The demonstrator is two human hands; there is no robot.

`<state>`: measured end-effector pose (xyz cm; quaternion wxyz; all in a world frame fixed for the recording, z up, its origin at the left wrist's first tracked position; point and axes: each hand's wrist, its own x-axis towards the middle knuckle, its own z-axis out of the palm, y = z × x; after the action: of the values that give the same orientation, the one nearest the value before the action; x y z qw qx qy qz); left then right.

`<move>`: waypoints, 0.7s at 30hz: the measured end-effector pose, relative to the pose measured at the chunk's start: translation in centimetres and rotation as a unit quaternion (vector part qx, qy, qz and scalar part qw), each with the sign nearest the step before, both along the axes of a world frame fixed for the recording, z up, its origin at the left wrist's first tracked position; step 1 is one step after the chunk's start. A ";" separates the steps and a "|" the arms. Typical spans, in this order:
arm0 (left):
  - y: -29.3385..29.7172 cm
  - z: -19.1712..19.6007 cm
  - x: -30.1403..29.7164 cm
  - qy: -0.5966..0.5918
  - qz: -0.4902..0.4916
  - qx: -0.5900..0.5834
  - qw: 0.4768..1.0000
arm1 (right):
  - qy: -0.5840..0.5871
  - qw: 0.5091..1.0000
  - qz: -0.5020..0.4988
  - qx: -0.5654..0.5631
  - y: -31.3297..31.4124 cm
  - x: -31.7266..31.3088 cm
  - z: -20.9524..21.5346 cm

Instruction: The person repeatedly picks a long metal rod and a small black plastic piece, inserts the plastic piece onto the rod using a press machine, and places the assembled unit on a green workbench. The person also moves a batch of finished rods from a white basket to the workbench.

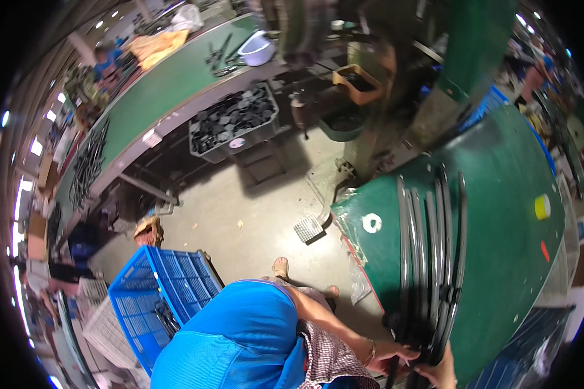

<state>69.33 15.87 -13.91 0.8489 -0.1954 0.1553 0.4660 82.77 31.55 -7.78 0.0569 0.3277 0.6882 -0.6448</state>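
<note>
At the lower right, my left hand (388,353) is closed at the near ends of a bundle of long, slightly curved, glossy black strips (433,243) that look like wiper blades. My right hand (440,371) wraps the same bundle from its right side, close to the left hand. Several strips lie side by side on the green tabletop (499,194), their far ends fanned a little apart. Thicker dark fittings sit partway along some of them. The lowest ends are partly hidden by my fingers and the dark shade there.
A blue plastic crate (146,292) stands left of me. A ridged metal foot pedal (309,229) lies on the floor below a green machine (477,45). Ahead, a grey bin (204,154) holds many small black parts. On the tabletop sits a yellow tape roll (542,207).
</note>
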 end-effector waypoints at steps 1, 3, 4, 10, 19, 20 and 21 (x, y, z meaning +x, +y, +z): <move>-0.9 -1.7 0.9 -0.034 0.006 0.025 0.999 | -0.088 0.996 0.023 0.011 -1.7 -0.7 2.6; -2.3 -1.9 0.6 -0.064 -0.025 0.007 0.998 | -0.102 0.990 0.030 0.091 -4.8 -2.3 5.4; -3.3 -2.5 1.0 -0.059 -0.024 -0.006 0.998 | -0.088 0.985 0.044 0.144 -5.8 -2.2 5.8; -8.3 -2.6 -0.8 -0.102 0.035 0.085 0.991 | -0.070 0.996 -0.001 0.053 -13.3 -3.9 6.9; -24.3 1.8 -12.1 0.197 -0.031 0.227 0.953 | -0.019 0.999 0.036 0.019 -29.1 -11.3 6.9; -26.0 0.9 -12.5 0.148 0.009 0.228 0.962 | -0.009 0.997 0.069 0.027 -30.4 -12.8 7.1; -27.6 -0.1 -12.9 0.097 0.039 0.228 0.968 | 0.003 0.995 0.096 0.034 -31.5 -14.2 6.9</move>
<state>56.40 -11.72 -13.98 0.8328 0.0432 0.1187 0.5389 68.57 0.08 -0.89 0.1052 0.2597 0.7380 -0.6139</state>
